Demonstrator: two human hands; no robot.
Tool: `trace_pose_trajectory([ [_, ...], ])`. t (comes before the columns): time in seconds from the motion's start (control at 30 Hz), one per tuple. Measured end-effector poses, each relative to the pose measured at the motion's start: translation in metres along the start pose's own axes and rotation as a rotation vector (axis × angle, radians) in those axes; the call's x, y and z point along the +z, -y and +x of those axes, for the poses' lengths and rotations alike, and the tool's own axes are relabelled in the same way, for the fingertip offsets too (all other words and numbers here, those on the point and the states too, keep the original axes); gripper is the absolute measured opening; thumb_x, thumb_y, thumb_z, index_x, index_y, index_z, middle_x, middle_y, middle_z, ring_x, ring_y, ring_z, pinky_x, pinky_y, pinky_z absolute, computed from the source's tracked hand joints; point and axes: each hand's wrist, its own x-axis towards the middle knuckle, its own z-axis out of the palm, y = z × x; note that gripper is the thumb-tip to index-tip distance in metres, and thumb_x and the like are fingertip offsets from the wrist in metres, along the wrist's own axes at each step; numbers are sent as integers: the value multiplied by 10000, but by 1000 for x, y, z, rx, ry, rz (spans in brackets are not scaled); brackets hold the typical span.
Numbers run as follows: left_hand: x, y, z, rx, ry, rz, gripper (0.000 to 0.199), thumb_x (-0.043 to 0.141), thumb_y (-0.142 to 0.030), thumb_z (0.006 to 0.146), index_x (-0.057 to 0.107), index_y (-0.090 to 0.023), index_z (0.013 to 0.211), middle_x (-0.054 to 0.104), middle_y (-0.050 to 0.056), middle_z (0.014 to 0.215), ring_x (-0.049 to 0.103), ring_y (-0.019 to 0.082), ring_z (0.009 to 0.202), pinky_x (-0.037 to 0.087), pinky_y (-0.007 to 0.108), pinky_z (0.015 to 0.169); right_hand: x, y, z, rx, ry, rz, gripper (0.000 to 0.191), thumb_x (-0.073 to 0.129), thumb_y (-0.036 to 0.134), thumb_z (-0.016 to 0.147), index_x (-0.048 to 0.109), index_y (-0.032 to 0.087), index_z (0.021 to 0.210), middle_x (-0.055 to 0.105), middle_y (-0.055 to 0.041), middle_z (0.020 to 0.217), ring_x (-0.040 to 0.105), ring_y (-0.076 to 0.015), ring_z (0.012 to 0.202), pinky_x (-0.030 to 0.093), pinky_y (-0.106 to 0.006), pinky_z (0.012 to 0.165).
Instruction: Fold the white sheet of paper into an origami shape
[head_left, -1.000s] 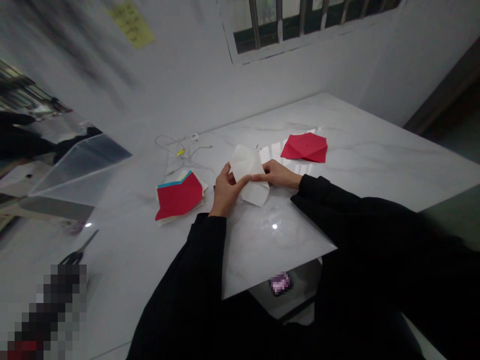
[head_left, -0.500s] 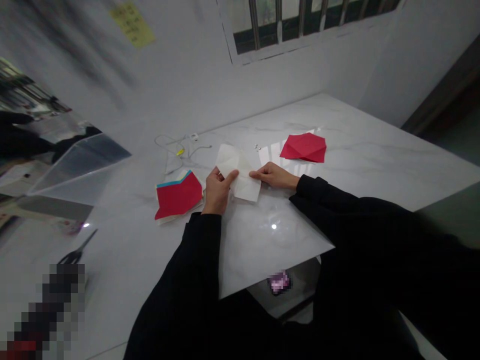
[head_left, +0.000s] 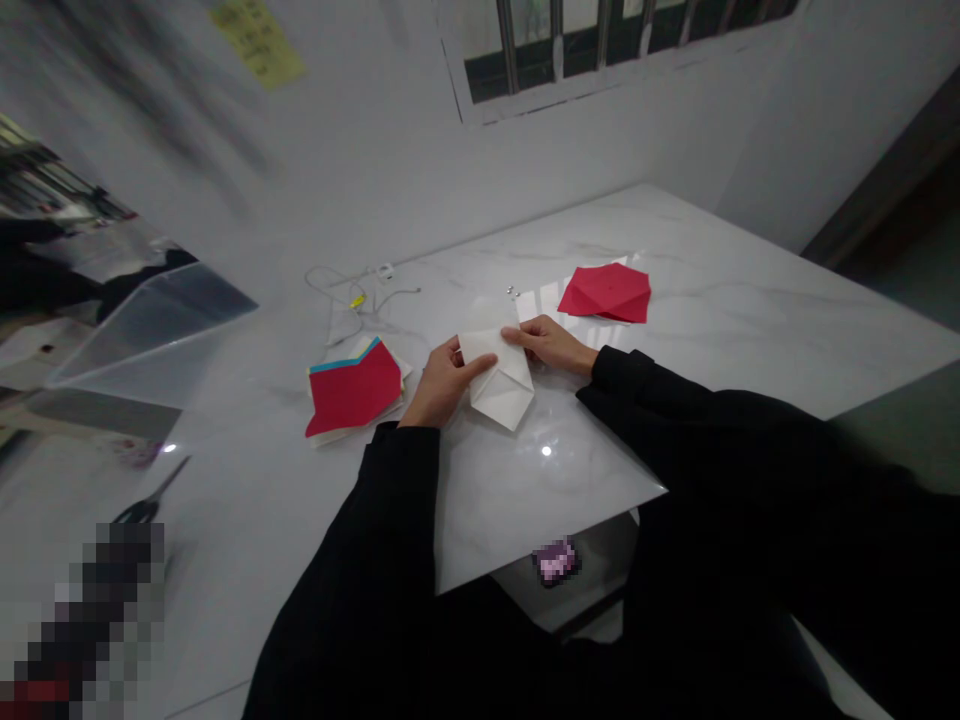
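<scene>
A white paper envelope point(head_left: 504, 402), with folded flaps showing, is held over the table between both hands. My left hand point(head_left: 444, 380) grips its left side, thumb lying across the front. At the upper right edge, my right hand point(head_left: 546, 342) pinches the paper between thumb and fingers. Left of my left hand lies a stack of cut paper point(head_left: 356, 392), red on top with blue and cream sheets beneath. Beyond my right hand rest red folded envelopes point(head_left: 609, 292), beside several white strips point(head_left: 529, 303).
A thin cable point(head_left: 390, 295) with a yellow tag lies near the wall. Small shiny bits point(head_left: 511, 291) sit behind the envelope. Scissors point(head_left: 154, 500) lie at the left, near a clear plastic panel point(head_left: 161, 335). The marble table's point(head_left: 495, 540) front edge faces me.
The white paper has turned and come lower, and its folded flaps now face up. My left hand has shifted slightly right along it; my right hand still pinches its edge.
</scene>
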Motion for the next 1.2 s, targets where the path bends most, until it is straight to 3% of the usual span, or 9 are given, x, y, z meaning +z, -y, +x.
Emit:
trace_pose_trajectory([
  [0.2,-2,0,1,4,19,11,570,874,-330,778,715,-139,1291,806,175,1165,778,315,1041,642,454,885,0,2,1,62,-17,128,744,606,909,857,569,182,700,503,-2,655,407,-114,596,278,-262,536],
  [0.37,-3,0,1,-22,7,0,610,898,-348,748,726,-145,1296,812,169,1153,786,311,988,647,438,842,-1,5,1,81,-47,139,705,607,867,895,552,192,699,477,7,645,392,-117,589,294,-263,538],
  [0.6,-6,3,3,22,-48,-55,622,899,-385,744,724,-126,1281,813,162,1151,786,318,1016,640,444,891,-6,9,-3,2,122,-69,673,643,797,901,534,188,635,456,21,591,370,-105,559,238,-275,537],
  [0.9,-5,4,3,-8,-131,-143,640,922,-392,699,721,-130,1248,820,153,1135,796,294,941,648,414,835,-4,14,-6,-37,159,-146,672,609,801,915,616,176,667,438,36,562,359,-105,550,247,-272,549],
  [1.07,-4,9,4,-37,-163,-202,639,943,-406,669,724,-134,1204,822,148,1111,797,300,947,643,436,869,-3,14,-8,-41,103,-183,631,626,728,934,613,168,643,387,53,538,320,-97,542,222,-274,548],
  [1.13,-5,11,5,-30,-196,-227,622,946,-403,668,728,-129,1182,822,151,1111,795,298,963,637,431,888,-4,12,-9,-57,35,-131,558,607,666,967,684,152,765,476,40,577,355,-100,542,255,-266,542],
  [1.2,-9,13,7,-27,-239,-267,599,944,-386,672,731,-122,1165,822,154,1108,793,287,966,632,408,886,-4,12,-10,-101,-26,-77,468,655,579,963,742,139,1097,631,7,714,439,-108,575,333,-254,553],
])
